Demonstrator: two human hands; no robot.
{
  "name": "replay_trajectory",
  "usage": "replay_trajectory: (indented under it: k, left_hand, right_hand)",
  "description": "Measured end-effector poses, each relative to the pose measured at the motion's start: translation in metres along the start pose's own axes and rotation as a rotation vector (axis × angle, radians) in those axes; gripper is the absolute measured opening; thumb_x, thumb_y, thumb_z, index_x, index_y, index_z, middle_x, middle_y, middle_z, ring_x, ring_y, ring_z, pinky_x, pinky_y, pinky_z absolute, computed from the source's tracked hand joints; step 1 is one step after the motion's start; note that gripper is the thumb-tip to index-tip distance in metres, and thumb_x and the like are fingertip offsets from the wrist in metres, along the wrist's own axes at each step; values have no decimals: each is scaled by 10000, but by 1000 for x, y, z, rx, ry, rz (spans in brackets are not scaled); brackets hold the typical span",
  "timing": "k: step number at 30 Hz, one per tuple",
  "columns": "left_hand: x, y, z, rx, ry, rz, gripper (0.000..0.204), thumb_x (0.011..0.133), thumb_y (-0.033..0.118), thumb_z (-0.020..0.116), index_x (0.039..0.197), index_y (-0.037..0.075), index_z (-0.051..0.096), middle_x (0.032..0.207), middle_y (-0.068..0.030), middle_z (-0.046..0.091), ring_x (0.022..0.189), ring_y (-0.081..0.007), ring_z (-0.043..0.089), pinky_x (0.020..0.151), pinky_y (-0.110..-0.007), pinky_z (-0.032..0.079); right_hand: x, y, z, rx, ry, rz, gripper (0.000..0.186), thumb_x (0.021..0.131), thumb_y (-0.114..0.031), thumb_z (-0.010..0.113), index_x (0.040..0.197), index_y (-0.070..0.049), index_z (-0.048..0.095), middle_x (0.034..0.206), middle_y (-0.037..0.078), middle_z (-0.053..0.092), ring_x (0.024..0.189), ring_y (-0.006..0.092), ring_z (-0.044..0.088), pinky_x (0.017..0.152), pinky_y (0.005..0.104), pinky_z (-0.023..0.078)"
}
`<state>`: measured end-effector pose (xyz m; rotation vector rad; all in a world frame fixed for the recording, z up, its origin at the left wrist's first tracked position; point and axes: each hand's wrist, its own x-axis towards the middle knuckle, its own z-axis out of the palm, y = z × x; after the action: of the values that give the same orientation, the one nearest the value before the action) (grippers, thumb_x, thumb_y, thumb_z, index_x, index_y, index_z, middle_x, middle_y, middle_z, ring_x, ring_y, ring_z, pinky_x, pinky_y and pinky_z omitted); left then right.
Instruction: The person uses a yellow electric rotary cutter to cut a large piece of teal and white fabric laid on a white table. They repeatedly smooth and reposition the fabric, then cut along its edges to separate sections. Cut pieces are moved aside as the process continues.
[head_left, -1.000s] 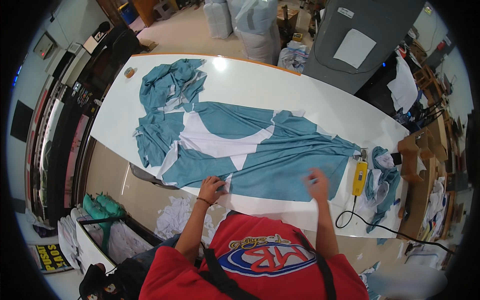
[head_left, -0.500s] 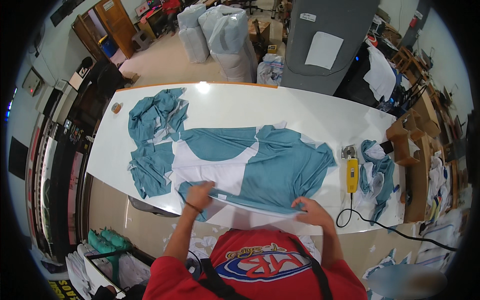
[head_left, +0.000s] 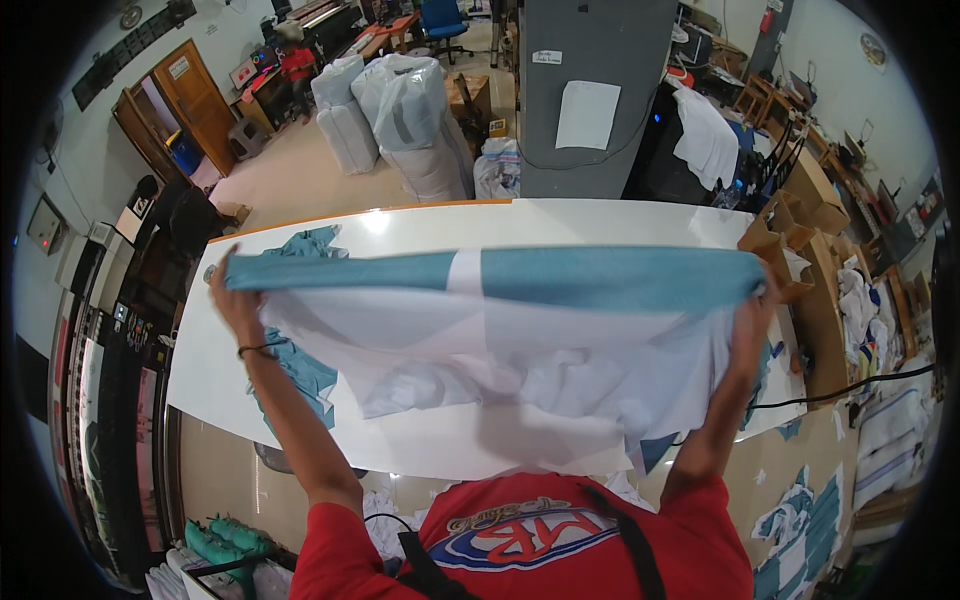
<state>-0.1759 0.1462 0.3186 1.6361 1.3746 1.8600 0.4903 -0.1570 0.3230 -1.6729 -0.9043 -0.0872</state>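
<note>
A wide piece of teal and white fabric (head_left: 590, 340) is stretched up off the table between my two hands. Its upper edge shows a teal band broken by a white stripe, and the white underside hangs below in loose folds. My left hand (head_left: 236, 302) is closed on the left end of that edge, while my right hand (head_left: 758, 295) grips the right end. Both are slightly blurred. Beneath and behind the left end, crumpled teal fabric pieces (head_left: 302, 372) lie partly covered on the white table (head_left: 205, 365).
Cardboard boxes (head_left: 785, 225) stand at the table's right end, with a black cord (head_left: 850, 390) running off nearby. Past the far edge are wrapped bales (head_left: 405, 110) and a grey cabinet (head_left: 545, 170). Teal and white scraps (head_left: 800, 540) lie on the floor at right.
Both hands have moved apart and away from me, lifting the fabric off the table; its white underside now shows. The yellow handheld tool at the right is now hidden.
</note>
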Motion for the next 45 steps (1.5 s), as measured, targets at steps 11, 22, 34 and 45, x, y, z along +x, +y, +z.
replay_trajectory:
  k: [11,22,34,45]
  left_hand:
    - [117,44,76,-765,-223,-242,407,1105,312,455,1440,109,566,1352,-109,638,1155,-239,660,988,-399,522]
    - [-68,38,-99,-297,50,-117,395,1043,193,545,1387,0,563,1328,-158,628,1206,-255,638,1055,-401,514]
    - [-251,-80,-120,489,-235,-263,645,678,-168,355,1208,-8,685,1190,-177,696,1211,-303,614,1141,-383,388]
    - [-326,-148,-111,1077,-567,-512,397,748,28,614,1132,70,708,1272,-215,616,1208,-451,570,1040,-535,477]
  right_hand:
    - [104,-2,62,853,-398,190,399,1094,-229,449,1439,-95,600,1416,81,601,1300,194,562,1132,299,399]
    - [15,68,-41,-96,-123,-145,307,899,54,561,1149,-43,712,1151,86,682,1084,224,661,950,314,486]
    - [-71,162,11,-593,32,69,472,776,96,536,1169,-59,748,930,125,567,880,297,608,826,351,494]
    - [-123,221,69,-367,-372,-297,488,750,108,564,1177,-44,744,1113,166,736,1121,323,674,1021,384,508]
